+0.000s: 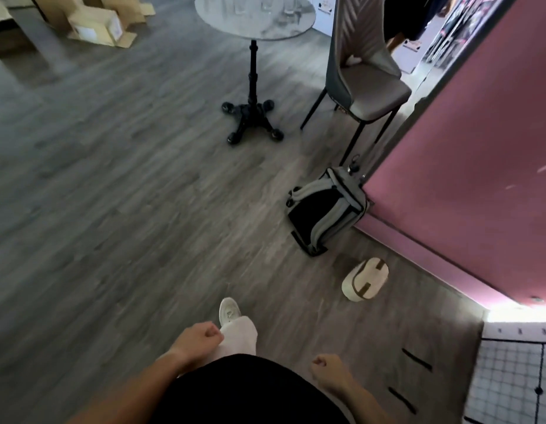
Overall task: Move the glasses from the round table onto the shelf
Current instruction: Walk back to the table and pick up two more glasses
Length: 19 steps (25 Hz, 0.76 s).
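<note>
While the grey wood floor [118, 179] fills most of the view beside a pink wall [467, 166], the round table [255, 18] stands far ahead on its black pedestal, with blurred glasses [267, 6] on its top and a grey chair [368, 78] just to its right. Nearer, a grey backpack [325, 214] leans by the wall with a white bag [365, 279] close by. Both the left hand [199, 335] and the right hand [328, 367] hang low with fingers loosely curled, holding nothing.

A shop or café interior. A round pedestal bench [254, 18], an upholstered chair [365, 71], cardboard boxes [94, 22] and a pink counter wall [464, 154] show it.
</note>
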{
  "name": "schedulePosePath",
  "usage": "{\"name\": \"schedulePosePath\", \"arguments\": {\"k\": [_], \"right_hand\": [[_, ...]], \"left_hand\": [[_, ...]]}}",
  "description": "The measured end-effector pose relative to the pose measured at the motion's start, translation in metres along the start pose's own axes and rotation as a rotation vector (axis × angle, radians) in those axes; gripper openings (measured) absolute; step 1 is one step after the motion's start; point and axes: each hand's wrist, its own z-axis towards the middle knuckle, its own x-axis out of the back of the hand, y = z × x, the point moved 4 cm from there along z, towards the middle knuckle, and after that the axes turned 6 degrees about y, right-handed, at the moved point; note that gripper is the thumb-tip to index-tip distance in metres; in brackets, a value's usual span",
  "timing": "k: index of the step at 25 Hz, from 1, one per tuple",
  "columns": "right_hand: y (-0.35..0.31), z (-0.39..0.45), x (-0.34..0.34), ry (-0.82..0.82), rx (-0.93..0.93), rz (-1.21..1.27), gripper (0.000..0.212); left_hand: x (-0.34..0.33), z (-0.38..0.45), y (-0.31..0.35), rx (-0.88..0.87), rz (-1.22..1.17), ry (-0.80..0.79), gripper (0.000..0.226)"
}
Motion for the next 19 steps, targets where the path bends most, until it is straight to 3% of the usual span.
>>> {"name": "schedulePosePath", "arguments": {"k": [8, 12, 19], "right_hand": [[-0.139, 0.063, 0.107, 0.188, -0.023, 0.197, 0.019], [-0.188, 0.099, 0.135, 0.147, -0.041, 0.189, 0.012], [-0.262, 0.205, 0.245, 0.141, -0.028, 0.211, 0.020]], "left_hand": [[0.142, 0.117, 0.059, -0.007, -0.003, -0.016, 0.020], [0.176, 0.170, 0.081, -0.013, -0.061, -0.078, 0.030], [0.257, 0.274, 0.156, 0.049, 0.035, -0.086, 0.019]]}}
